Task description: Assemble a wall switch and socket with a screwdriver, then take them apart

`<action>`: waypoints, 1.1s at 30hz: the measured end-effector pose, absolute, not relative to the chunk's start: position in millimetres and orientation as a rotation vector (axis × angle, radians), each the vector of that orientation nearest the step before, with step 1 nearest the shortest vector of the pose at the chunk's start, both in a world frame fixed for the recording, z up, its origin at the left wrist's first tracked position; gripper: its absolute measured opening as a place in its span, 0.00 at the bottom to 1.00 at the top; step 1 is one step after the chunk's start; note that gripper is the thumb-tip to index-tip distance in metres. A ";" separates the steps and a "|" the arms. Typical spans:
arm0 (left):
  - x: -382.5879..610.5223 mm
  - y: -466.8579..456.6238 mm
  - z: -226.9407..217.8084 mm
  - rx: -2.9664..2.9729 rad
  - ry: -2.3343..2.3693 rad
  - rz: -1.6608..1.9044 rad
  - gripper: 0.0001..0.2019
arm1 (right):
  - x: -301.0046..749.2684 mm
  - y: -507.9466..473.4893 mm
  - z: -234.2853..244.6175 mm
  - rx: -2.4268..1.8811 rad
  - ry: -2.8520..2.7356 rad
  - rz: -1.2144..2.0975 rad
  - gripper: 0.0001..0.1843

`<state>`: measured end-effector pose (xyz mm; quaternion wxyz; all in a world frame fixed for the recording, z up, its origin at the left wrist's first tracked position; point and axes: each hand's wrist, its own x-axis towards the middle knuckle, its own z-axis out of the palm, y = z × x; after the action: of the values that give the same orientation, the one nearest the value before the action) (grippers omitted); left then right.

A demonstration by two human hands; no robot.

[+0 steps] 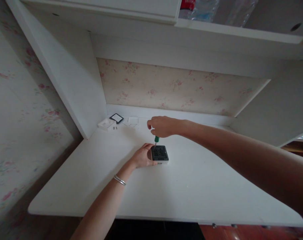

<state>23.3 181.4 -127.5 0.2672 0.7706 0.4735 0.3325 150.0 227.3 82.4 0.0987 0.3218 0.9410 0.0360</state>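
Observation:
A square wall socket [160, 153] with a black face and white sides rests on the white desk. My left hand [143, 156] grips it from the left side, with fingers around its far and near edges. Above it, my right hand [162, 126] is closed on the green handle of a screwdriver [156, 139]. The screwdriver is nearly upright, and its shaft reaches down to the far left part of the black face. Whether the tip sits in a screw is too small to tell. A silver bangle circles my left wrist.
At the desk's [201, 186] back left lie an open white box [106, 124], a dark-framed square plate [116, 118], a white square frame [133, 120] and two small screws [115, 128]. A side panel rises on the left. Overhead, a shelf [241, 31] holds plastic bottles [205, 10].

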 end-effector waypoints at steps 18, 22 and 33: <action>23.9 181.3 -132.0 2.023 1.247 0.946 0.40 | 148.3 228.7 89.7 0.972 2.675 -0.105 0.17; 24.1 179.9 -127.9 1.973 1.225 0.960 0.34 | 148.3 225.4 91.5 0.870 2.734 -0.112 0.26; 22.4 179.6 -124.9 1.967 1.266 0.928 0.34 | 148.7 227.8 89.8 0.990 2.697 -0.030 0.20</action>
<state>22.4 179.6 -124.9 0.3075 0.7436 0.4788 0.3511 148.7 227.8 89.8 0.1338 0.3414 0.9303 -0.0103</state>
